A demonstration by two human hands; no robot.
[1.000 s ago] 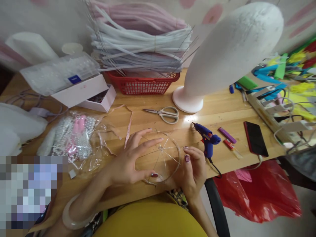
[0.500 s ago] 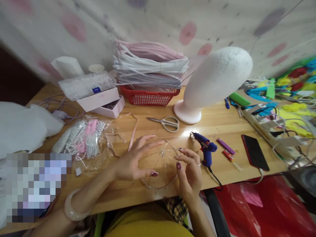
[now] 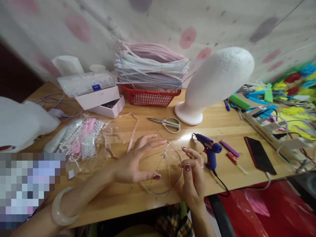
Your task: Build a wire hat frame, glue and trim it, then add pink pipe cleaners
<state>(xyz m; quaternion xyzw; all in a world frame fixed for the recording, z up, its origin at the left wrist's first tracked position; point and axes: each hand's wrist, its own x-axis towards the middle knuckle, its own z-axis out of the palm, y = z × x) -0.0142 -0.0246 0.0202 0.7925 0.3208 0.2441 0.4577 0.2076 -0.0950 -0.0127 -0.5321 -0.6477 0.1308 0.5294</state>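
A round frame of thin wire (image 3: 159,193) lies low over the table between my hands, with thin wires meeting near its middle. My left hand (image 3: 129,163) reaches over its left side, fingers stretched out and thumb apart from them; whether the fingertips touch the wire is hard to see. At the right edge, my right hand (image 3: 194,174) has its thumb and curled forefinger close together on the wire. A blue hot glue gun (image 3: 209,151) lies just right of that hand. Scissors (image 3: 168,124) rest beyond the frame.
A white foam head (image 3: 217,79) stands behind the glue gun. Farther back are a red basket (image 3: 150,98) with bundled pipe cleaners and stacked boxes (image 3: 97,98). Bagged pearl strings (image 3: 84,138) lie left; a phone (image 3: 260,154) and a power strip (image 3: 266,131) are right.
The wire frame has tilted or turned a little between my hands. My right hand has shifted slightly right and down; my left hand keeps its spread shape. The whole view has moved slightly.
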